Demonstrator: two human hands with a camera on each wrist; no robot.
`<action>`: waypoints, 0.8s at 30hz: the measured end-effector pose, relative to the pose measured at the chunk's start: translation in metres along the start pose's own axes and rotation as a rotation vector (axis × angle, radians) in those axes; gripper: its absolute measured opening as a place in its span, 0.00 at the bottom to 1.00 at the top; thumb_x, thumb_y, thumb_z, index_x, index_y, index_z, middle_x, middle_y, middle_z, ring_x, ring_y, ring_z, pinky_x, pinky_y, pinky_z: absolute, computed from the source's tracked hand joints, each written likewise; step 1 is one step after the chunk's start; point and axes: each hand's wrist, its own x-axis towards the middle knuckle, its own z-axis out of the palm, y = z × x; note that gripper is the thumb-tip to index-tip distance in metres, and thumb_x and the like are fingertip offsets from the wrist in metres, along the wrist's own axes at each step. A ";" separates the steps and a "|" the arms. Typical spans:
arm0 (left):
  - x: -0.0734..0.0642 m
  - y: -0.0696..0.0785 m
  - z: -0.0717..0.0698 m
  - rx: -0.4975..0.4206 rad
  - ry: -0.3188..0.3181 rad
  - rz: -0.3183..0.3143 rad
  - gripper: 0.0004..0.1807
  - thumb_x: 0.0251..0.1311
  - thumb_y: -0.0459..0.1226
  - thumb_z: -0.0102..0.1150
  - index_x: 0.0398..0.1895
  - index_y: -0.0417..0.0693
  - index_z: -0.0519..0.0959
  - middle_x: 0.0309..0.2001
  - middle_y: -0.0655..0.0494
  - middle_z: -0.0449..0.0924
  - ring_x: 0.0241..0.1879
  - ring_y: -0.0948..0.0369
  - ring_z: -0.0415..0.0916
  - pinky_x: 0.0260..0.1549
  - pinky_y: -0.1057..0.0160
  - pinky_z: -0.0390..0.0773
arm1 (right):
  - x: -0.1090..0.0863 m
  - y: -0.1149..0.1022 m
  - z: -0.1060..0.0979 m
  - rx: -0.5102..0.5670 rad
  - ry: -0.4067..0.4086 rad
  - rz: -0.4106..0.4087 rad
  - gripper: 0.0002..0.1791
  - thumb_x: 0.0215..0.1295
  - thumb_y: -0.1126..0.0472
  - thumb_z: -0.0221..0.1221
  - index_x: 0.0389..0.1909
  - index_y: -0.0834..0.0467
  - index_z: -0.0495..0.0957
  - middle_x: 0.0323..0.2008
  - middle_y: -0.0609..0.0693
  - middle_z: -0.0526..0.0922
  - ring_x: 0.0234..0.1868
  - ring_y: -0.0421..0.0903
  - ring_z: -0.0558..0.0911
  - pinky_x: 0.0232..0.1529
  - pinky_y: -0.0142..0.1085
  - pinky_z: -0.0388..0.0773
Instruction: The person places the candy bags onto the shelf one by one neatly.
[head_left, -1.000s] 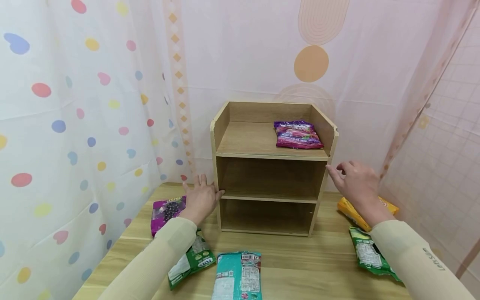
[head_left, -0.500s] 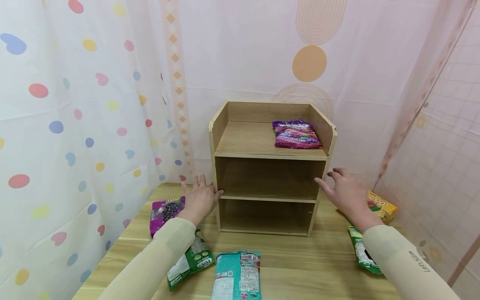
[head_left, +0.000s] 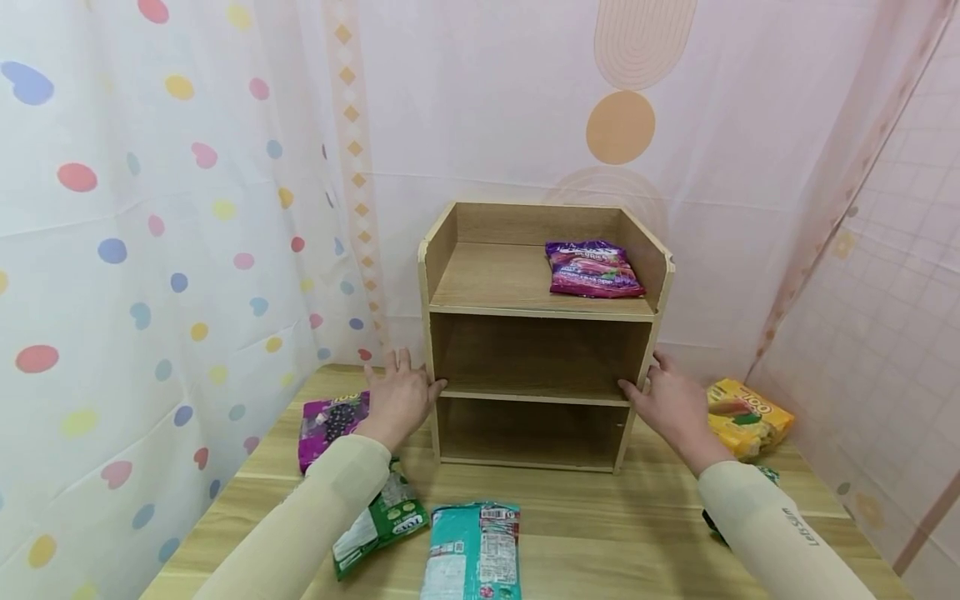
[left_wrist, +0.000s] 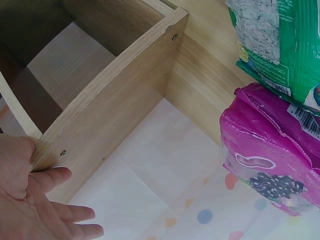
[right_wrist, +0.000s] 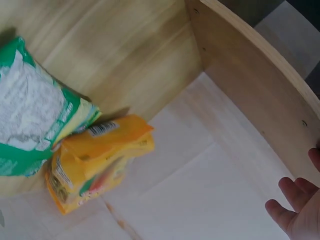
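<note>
Wooden, three-tiered and upright, the shelf (head_left: pixel 487 279) stands on the table (head_left: pixel 585 533) with a hand at each side of it. The left hand (head_left: pixel 400 404) holds the shelf's left panel (left_wrist: pixel 125 100) lightly: the thumb laps round the front edge, the index finger lies along the outer face, and the other fingers fan out free. The right hand (head_left: pixel 675 408) is loosely cupped round the right panel (right_wrist: pixel 250 75), thumb over the front edge; how many of its fingers bear on the wood I cannot tell.

A good hold here would be even: both hands at one height, equal pressure, more fingers laid flat on the panels, since thumb and one finger look weak for so broad a thing. Any push is best slow and level, as the purple bag (head_left: pixel 595 268) lies loose on the shelf's top, toward the right panel, and could slide.

Around the shelf, the magenta bag (left_wrist: pixel 275 150) and left green bag (head_left: pixel 390 517) lie to its left, the teal bag (head_left: pixel 472 550) in front, the yellow bag (head_left: pixel 750 417) and right green bag (right_wrist: pixel 30 110) to its right. These are best kept clear of the shelf's base.
</note>
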 end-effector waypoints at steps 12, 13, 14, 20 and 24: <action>0.001 0.001 0.004 -0.020 0.006 -0.009 0.29 0.73 0.55 0.46 0.57 0.40 0.81 0.65 0.31 0.64 0.69 0.35 0.55 0.56 0.27 0.61 | -0.005 -0.002 0.012 0.052 -0.119 0.118 0.25 0.69 0.48 0.57 0.30 0.69 0.82 0.63 0.69 0.72 0.46 0.67 0.82 0.26 0.52 0.79; 0.001 0.001 0.005 -0.015 0.010 -0.010 0.29 0.73 0.55 0.46 0.57 0.40 0.80 0.65 0.32 0.65 0.68 0.36 0.56 0.56 0.28 0.61 | -0.006 -0.003 0.013 0.067 -0.125 0.127 0.25 0.69 0.48 0.56 0.27 0.67 0.81 0.63 0.69 0.72 0.47 0.67 0.82 0.26 0.53 0.80; 0.001 0.001 0.006 -0.012 0.015 -0.009 0.30 0.73 0.55 0.46 0.58 0.39 0.80 0.64 0.32 0.66 0.68 0.36 0.57 0.56 0.28 0.62 | -0.007 -0.003 0.014 0.082 -0.131 0.136 0.25 0.70 0.48 0.55 0.24 0.66 0.80 0.63 0.69 0.72 0.48 0.67 0.82 0.28 0.53 0.80; 0.001 -0.001 0.011 -0.030 0.055 -0.001 0.29 0.73 0.54 0.47 0.57 0.38 0.80 0.58 0.34 0.69 0.64 0.38 0.61 0.53 0.31 0.66 | -0.010 -0.005 0.021 0.109 -0.117 0.158 0.25 0.72 0.50 0.53 0.25 0.67 0.79 0.62 0.71 0.71 0.50 0.68 0.81 0.40 0.56 0.80; 0.000 -0.002 0.014 -0.053 0.069 0.003 0.30 0.73 0.54 0.47 0.57 0.37 0.79 0.59 0.34 0.69 0.64 0.39 0.62 0.52 0.32 0.66 | -0.011 -0.006 0.022 0.094 -0.082 0.149 0.24 0.71 0.51 0.54 0.27 0.69 0.80 0.61 0.71 0.73 0.47 0.69 0.81 0.41 0.57 0.79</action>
